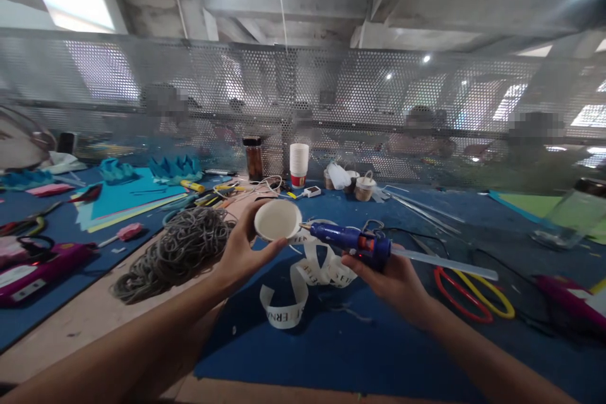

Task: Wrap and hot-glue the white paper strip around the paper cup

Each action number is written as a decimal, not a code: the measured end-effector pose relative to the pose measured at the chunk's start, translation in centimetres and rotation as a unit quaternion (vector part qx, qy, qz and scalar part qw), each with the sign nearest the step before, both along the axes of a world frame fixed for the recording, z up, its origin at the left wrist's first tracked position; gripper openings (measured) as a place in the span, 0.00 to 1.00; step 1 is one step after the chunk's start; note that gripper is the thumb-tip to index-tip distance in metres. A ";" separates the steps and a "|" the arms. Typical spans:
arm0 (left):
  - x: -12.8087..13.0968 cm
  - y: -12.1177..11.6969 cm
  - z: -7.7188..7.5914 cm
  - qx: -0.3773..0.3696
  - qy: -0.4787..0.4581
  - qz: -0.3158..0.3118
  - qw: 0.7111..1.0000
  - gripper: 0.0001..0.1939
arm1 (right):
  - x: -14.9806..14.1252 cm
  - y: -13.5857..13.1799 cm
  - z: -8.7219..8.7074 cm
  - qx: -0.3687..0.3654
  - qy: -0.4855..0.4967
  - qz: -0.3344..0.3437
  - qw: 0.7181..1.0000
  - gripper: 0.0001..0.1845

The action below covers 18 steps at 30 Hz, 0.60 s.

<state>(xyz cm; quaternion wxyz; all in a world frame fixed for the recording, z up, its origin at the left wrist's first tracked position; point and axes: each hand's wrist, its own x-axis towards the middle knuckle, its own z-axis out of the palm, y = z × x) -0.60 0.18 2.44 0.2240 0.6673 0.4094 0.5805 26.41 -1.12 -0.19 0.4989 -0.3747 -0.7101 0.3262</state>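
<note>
My left hand [250,252] is closed around a white paper cup [278,221], its open mouth tilted toward me. In my right hand [391,281] is a blue glue gun [343,238], pointing left, with a long translucent glue stick [447,262] sticking out of its back. The nozzle is at the cup's right rim; whether it touches I cannot tell. Below the two hands a white printed ribbon [284,315] lies in loose curls on the blue mat [303,366].
Grey yarn [182,252] lies left of the cup. Behind stand stacked paper cups [298,164] and a brown jar [253,161]. Red-handled and yellow-handled scissors [464,297] lie at right, near a clear bottle [568,218]. A purple power strip [47,268] is at left. A perforated metal screen [322,88] closes off the back.
</note>
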 end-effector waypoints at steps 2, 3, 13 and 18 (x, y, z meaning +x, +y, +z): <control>0.0 -0.1 0.0 0.008 0.011 0.006 1.000 0.32 | 0.0 -0.1 0.1 0.003 -0.005 0.001 1.000 0.09; -0.1 -0.1 0.0 0.012 0.015 0.008 1.000 0.32 | 0.0 -0.1 0.1 0.004 -0.008 0.003 1.000 0.09; -0.3 0.1 -0.4 0.066 0.052 0.020 0.996 0.32 | 0.0 -0.1 0.6 0.036 -0.038 0.005 0.999 0.09; -0.6 0.5 -0.7 0.128 0.085 0.027 0.988 0.33 | -0.1 -0.3 0.9 0.034 -0.023 0.014 0.999 0.10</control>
